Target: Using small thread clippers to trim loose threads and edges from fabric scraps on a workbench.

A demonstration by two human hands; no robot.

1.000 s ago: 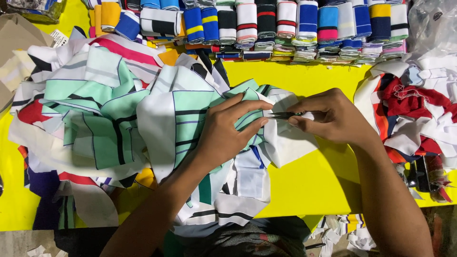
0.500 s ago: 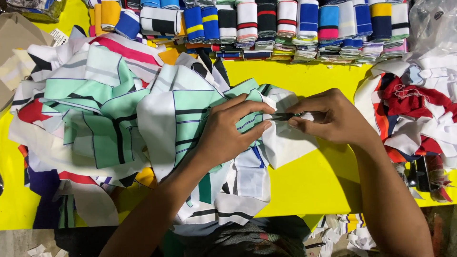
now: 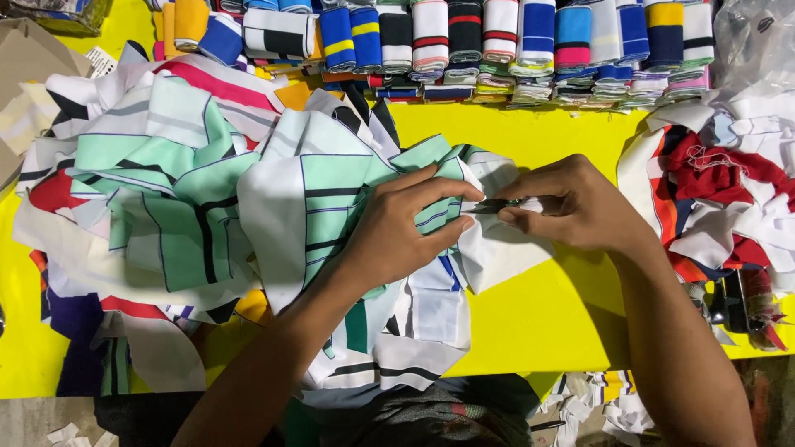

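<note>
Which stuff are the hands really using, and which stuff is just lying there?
In use:
- left hand gripping the green striped cloth
- right hand pinching a small dark tool at the cloth's edge

Just lying about:
- folded collars lined up along the back
- red and white scraps on the right
- cloth heap on the left
- yellow table

Yellow table (image 3: 530, 323) under heaped striped fabric pieces (image 3: 207, 207), a back row of folded collars (image 3: 497, 41), red-white scraps (image 3: 720, 190).
</note>
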